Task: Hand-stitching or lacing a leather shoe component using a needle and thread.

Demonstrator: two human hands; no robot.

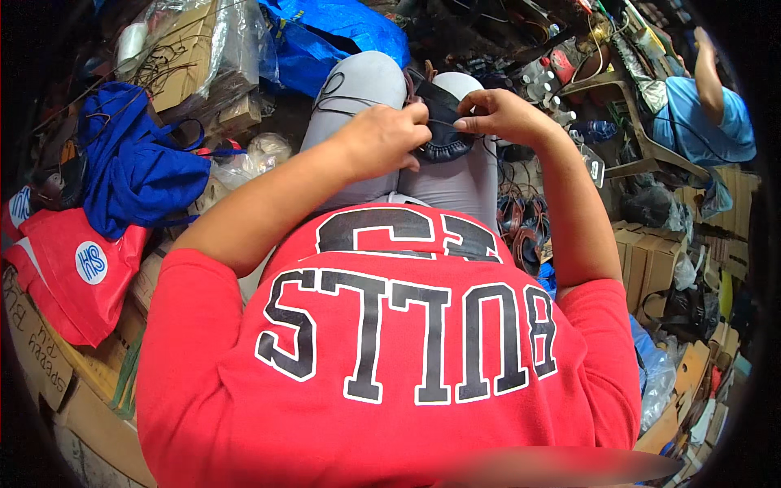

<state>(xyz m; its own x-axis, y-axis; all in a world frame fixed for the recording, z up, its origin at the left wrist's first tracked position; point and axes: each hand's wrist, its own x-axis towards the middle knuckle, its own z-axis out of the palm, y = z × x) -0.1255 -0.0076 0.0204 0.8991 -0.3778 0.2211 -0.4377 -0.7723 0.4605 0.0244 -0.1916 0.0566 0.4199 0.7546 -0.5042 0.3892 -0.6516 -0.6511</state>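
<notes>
the black shoe (444, 140) on the grey-clad thighs (370, 80) looks light, firm-rimmed, pliable above; hold it by the stitched edge. left hand (392, 136) curled, right hand (498, 115) nearly pinched; what either holds, i can't tell.

Red T-shirt (183, 358), pale grey trousers (358, 85), black shoe (443, 140).
The T-shirt bears black block letters and numerals edged in white; pale stitches curve along the shoe. Bright blue marks the plastic bag (346, 28), deep blue the cloth bag (134, 167), light blue a co-worker's shirt (691, 122); the red bag (61, 281) carries a white disc with blue lettering; the cardboard boxes (647, 264) are tan.
</notes>
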